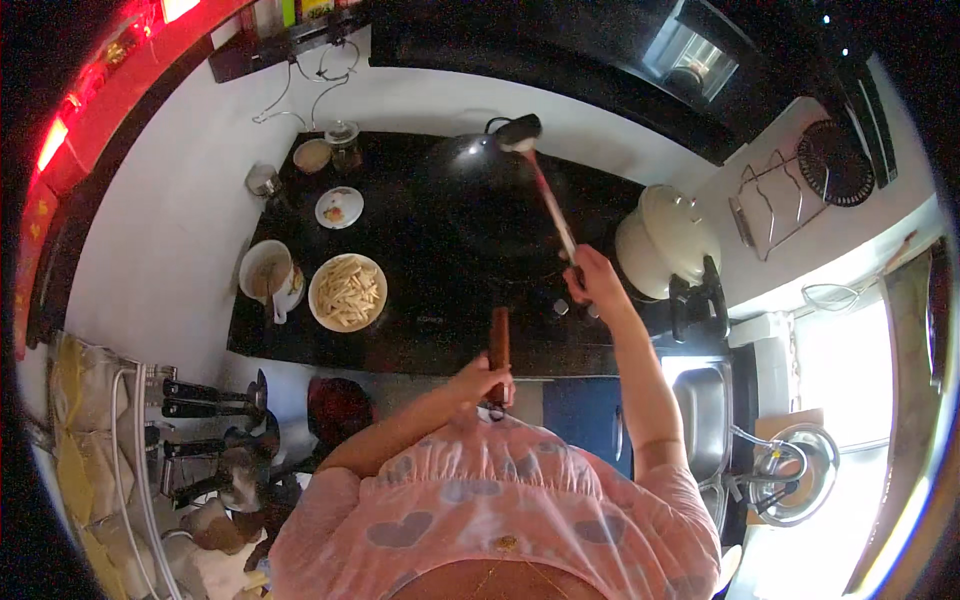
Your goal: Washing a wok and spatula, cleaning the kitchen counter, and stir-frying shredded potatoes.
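My left hand [484, 381] is closed around a brown wooden handle [500, 334] that points away from me over the front edge of the cooktop. This handle appears to belong to a dark wok or pan, whose outline barely shows against the black surface. My right hand [598, 283] grips the shaft of a long-handled utensil [551, 206], blurred and reaching to the back of the cooktop. Its pale far end meets a black object [519, 132] near the wall; I cannot tell whether that is its head. To the left stands a bowl of pale cut strips [348, 292], probably potato.
On the black cooktop [420, 345] are a mug with a spoon [266, 270], a floral lid [339, 207], a small bowl [312, 155] and a glass jar [344, 142]. A cream lidded pot [667, 240] stands right, above a steel sink [703, 412]. Utensils hang [217, 409] lower left.
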Tool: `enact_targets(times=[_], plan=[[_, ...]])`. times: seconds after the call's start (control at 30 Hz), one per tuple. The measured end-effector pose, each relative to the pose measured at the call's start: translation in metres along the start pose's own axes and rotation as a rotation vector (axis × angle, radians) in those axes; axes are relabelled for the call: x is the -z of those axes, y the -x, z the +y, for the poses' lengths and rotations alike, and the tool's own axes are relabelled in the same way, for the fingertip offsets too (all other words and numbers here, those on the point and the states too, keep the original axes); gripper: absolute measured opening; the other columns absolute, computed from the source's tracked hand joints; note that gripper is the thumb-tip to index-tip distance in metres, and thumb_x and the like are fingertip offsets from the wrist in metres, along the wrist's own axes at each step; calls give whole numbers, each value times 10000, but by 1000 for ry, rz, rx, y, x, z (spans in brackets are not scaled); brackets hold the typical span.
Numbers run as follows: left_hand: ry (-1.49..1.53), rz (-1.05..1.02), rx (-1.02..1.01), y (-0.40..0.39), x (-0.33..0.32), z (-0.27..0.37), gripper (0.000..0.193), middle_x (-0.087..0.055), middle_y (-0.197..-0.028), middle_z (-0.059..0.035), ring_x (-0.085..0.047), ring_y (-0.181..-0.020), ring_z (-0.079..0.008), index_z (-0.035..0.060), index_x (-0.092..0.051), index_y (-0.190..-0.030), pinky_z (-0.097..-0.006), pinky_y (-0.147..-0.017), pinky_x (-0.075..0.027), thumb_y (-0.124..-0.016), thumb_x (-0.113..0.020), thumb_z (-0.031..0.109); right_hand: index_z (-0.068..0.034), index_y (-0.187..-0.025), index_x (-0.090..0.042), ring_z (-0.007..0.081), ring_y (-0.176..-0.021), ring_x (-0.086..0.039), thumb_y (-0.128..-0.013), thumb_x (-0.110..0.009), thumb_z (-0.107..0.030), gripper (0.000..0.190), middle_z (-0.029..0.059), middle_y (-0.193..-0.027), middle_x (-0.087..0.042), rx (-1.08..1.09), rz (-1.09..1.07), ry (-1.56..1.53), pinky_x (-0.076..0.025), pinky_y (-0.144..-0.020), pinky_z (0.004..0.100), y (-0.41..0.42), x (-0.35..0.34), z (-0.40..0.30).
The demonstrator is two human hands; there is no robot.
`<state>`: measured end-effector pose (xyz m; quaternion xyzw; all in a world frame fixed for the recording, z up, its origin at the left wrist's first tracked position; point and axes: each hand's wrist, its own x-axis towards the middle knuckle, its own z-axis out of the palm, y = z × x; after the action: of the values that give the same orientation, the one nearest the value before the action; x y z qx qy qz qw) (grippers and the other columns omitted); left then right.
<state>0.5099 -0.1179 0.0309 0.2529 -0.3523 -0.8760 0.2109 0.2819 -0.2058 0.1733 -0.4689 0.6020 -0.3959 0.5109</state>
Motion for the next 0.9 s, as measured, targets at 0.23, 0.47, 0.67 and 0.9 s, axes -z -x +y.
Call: enact_targets(times=[0.23,0.47,0.67,0.9], plan=[[12,88,90,25,8,22,337,-581,-746,-119,-602,-601,-226,30,-428,-1039,-343,-530,-492,-827,-628,199,-83,-828,-516,64,-393,-332,-973,-385,-401,374,-31,-499,-386,178,350,-281,-219,-361,220,92,-22,-12],[-763,442,-546,38,-8,63,372,-542,-830,-50,-510,-675,-106,13,-463,-1145,-243,-585,-430,-885,-617,229,-88,-791,-520,82,-473,-412,-967,-385,-428,405,-13,-567,-440,42,298,-287,-348,-456,218,104,-62,33],[-680,243,-692,25,-89,90,350,-536,-1071,-74,-531,-924,-122,31,-409,-1275,-241,-763,-435,-949,-488,131,-120,-1029,-532,48,-658,-506,-996,-381,-295,233,-37,-833,-522,172,20,-619,-410,-527,188,106,-98,25],[-575,202,-501,3,-140,67,206,-448,-707,1,-392,-569,-59,14,-470,-1122,-205,-495,-318,-965,-428,140,-78,-1183,-508,128,-916,-571,-982,-427,-285,300,34,-993,-583,504,54,-417,-473,-811,278,140,-26,60]])
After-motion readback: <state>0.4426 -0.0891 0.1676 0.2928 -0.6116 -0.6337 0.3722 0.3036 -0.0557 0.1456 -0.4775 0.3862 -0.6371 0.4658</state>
